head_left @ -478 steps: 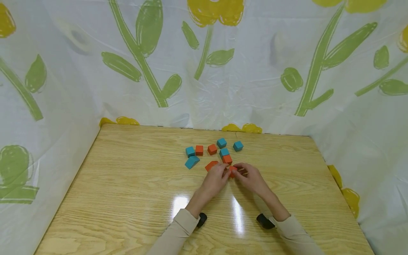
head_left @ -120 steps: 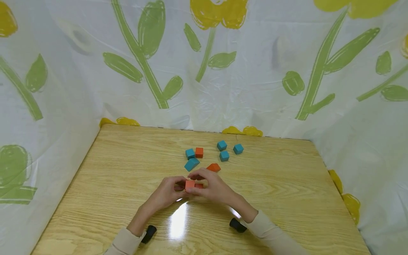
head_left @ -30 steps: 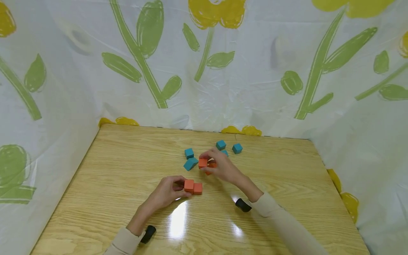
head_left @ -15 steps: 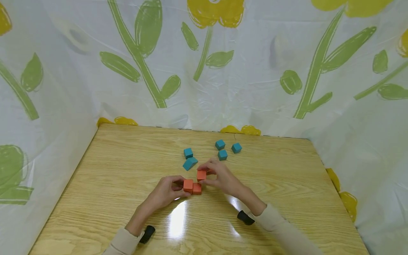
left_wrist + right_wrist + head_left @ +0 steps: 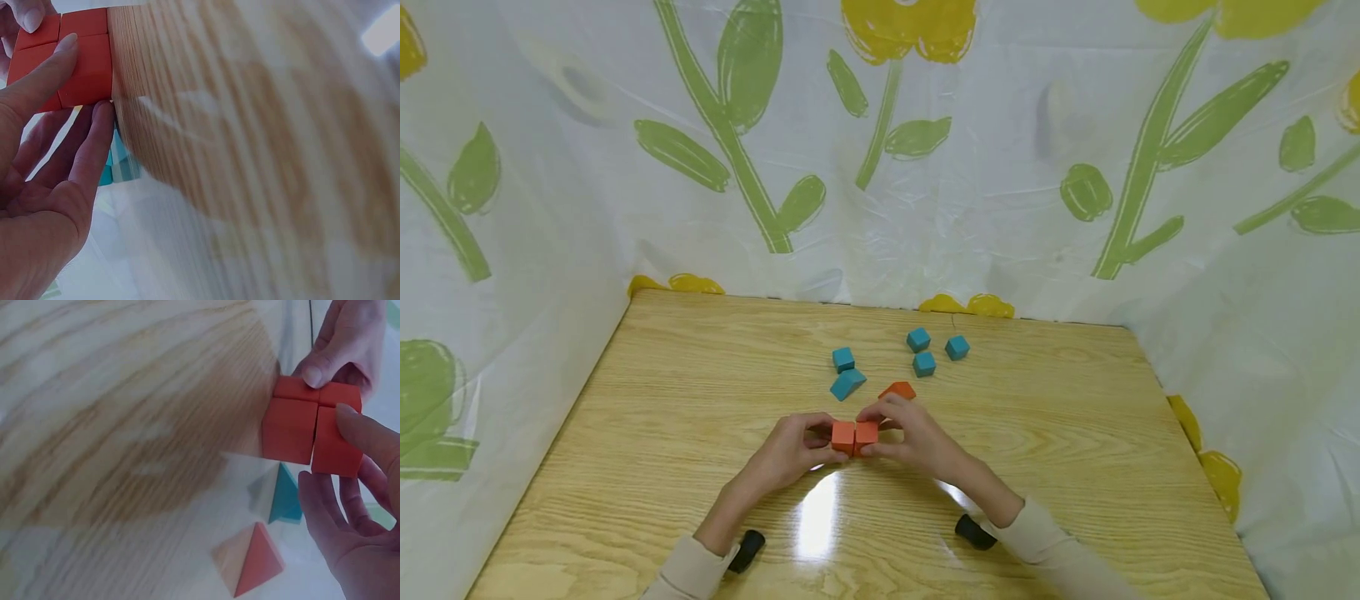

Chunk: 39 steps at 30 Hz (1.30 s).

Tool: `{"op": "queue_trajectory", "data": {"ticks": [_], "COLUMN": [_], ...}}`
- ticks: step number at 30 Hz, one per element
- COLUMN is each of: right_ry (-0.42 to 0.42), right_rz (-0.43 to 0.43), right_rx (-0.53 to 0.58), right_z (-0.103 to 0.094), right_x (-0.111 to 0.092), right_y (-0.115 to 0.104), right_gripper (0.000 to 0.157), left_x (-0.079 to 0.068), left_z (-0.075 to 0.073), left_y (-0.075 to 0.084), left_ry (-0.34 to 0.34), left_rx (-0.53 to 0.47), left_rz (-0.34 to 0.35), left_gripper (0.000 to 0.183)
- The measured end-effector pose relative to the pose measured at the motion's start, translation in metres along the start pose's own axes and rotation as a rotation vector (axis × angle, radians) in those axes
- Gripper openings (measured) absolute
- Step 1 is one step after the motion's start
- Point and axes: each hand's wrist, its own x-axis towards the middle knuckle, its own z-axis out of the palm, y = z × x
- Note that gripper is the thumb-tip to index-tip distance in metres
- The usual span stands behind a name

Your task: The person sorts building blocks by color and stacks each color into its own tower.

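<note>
Red cubes stand two on two in the middle of the table. My left hand point(image 5: 782, 458) grips the left stack, its thumb point(image 5: 53, 70) across both cubes in the left wrist view. My right hand point(image 5: 925, 443) pinches the upper right cube point(image 5: 867, 432) between thumb and fingers. That cube rests on the lower right cube point(image 5: 289, 430), beside the upper left cube point(image 5: 843, 435). A thin gap shows between the stacks in the right wrist view. Just behind my right fingers lies a red triangular block point(image 5: 898, 390), partly covered.
Farther back, a blue triangular block point(image 5: 847, 384) lies by a blue cube point(image 5: 844, 359). Three more blue cubes point(image 5: 924, 364) sit apart to their right. Flower-printed white cloth point(image 5: 985, 208) walls off the wooden table point(image 5: 700, 375) at the back and sides.
My right hand has brought a red cube from beside the blue blocks toward me and set it on the lower right cube. My left hand stays on the left stack.
</note>
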Motion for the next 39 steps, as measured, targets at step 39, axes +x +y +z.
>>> {"op": "queue_trajectory", "data": {"ticks": [39], "right_ry": [0.087], "right_rz": [-0.021], "right_rx": [-0.290], "right_z": [-0.034], "right_x": [0.015], "right_y": [0.037], "right_gripper": [0.035], "left_x": [-0.001], "left_z": [0.002], "left_y": [-0.003], "left_ry": [0.011], "left_rx": [-0.017], "left_rz": [-0.008], "left_gripper": [0.027]}}
